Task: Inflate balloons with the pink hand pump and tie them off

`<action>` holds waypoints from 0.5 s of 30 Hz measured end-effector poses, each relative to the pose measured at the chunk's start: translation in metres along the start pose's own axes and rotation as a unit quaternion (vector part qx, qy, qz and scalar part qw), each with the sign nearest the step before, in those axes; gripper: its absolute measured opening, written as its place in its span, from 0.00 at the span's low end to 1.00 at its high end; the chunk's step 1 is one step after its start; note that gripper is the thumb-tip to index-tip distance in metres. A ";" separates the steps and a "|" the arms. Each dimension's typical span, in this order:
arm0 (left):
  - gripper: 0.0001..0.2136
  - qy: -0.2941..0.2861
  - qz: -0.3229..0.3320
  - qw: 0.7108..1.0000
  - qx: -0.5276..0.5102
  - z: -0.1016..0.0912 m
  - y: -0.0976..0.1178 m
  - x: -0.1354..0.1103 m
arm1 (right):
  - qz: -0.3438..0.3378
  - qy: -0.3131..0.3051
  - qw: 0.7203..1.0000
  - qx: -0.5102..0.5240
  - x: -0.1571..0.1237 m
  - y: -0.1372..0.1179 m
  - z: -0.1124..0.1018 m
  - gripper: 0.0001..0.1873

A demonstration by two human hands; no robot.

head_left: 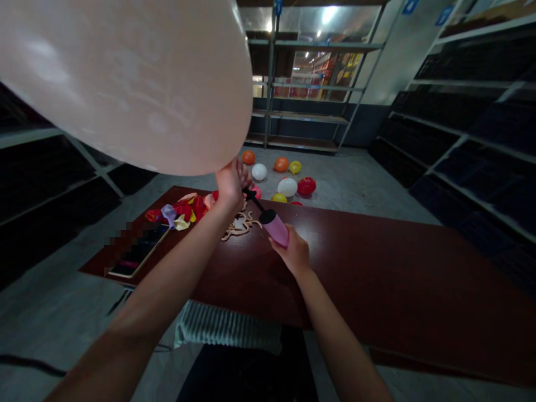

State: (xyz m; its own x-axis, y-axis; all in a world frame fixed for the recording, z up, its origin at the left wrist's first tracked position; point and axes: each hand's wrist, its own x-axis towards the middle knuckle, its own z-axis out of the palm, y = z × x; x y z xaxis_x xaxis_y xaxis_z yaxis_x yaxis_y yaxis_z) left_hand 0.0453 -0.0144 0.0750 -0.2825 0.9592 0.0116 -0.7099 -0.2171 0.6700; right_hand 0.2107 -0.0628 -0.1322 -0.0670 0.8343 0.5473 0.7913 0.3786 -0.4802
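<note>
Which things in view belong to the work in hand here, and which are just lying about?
Belonging to the work:
large pale balloon, at the left hand
pink pump, in the right hand
limp balloons on the table, probably

Apparently just lying about:
phone or tablet
tan strands, use unclear
inflated balloons on the floor

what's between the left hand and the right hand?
The balloon pump: its black shaft runs from the left hand to a black collar and pink barrel, which the right hand grips. The head view shows this.
</note>
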 end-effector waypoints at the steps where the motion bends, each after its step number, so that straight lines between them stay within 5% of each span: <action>1: 0.26 -0.021 0.000 1.000 0.021 0.001 -0.013 0.001 | 0.013 0.004 1.000 0.000 0.000 0.000 0.000 0.25; 7: 0.26 -0.031 -0.021 0.996 0.078 -0.005 -0.074 0.003 | 0.065 0.028 0.997 -0.020 0.003 -0.002 -0.002 0.23; 15: 0.23 0.052 -0.068 0.995 0.046 -0.026 -0.060 0.008 | 0.026 0.006 0.999 -0.046 0.005 -0.008 -0.002 0.23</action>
State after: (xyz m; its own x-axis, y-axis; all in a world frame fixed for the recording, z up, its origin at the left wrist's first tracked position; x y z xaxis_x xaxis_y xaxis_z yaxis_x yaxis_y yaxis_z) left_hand 0.0686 0.0015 0.0152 -0.2570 0.9535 -0.1576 -0.6853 -0.0648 0.7253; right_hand 0.2047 -0.0629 -0.1246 -0.0174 0.8471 0.5311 0.8463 0.2954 -0.4434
